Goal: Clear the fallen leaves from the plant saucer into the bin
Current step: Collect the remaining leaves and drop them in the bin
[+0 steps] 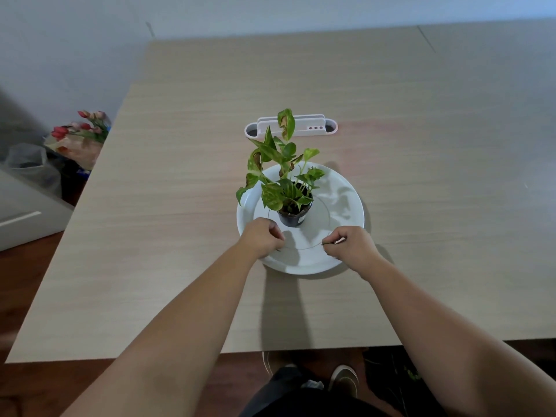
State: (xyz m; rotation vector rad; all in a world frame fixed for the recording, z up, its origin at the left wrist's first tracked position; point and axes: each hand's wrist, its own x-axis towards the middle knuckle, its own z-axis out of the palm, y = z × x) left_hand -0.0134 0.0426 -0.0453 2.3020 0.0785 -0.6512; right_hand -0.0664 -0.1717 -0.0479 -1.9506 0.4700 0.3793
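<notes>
A white round saucer (346, 203) lies on the table with a small black pot (291, 218) holding a green plant (279, 176) with some brown-edged leaves. My left hand (263, 237) rests over the saucer's near left rim, fingers curled closed; whether it holds a leaf is hidden. My right hand (350, 243) is over the near right rim, its fingers pinched on a small green leaf piece (329, 242). A dark bin with a black liner (388, 377) shows under the table's near edge, to the right of my feet.
A white desk organiser (301, 127) stands behind the plant. The light wooden table (180, 206) stretches wide on all sides. Off its left edge on the floor are a bouquet of tulips (81, 130) and a plastic bag (30, 164).
</notes>
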